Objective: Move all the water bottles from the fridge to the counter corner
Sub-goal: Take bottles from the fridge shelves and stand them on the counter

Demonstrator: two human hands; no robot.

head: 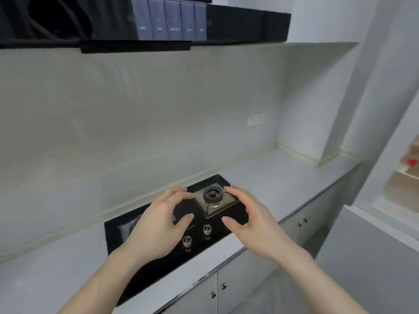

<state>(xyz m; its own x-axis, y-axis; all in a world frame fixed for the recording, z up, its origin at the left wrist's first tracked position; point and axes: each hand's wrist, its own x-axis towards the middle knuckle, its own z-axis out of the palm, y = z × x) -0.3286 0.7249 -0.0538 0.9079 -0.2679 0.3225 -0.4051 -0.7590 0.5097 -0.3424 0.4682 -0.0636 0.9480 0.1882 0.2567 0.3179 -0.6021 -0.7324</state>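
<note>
Head view. Left hand and right hand are raised side by side over a black gas hob — fingers loosely spread and gently bent, holding nothing. A burner shows between the two sets of fingertips; two control knobs lie just below the thumbs. The pale counter runs beyond the right fingers to its corner at the wall. No water bottle is in view. A range hood hangs above.
</note>
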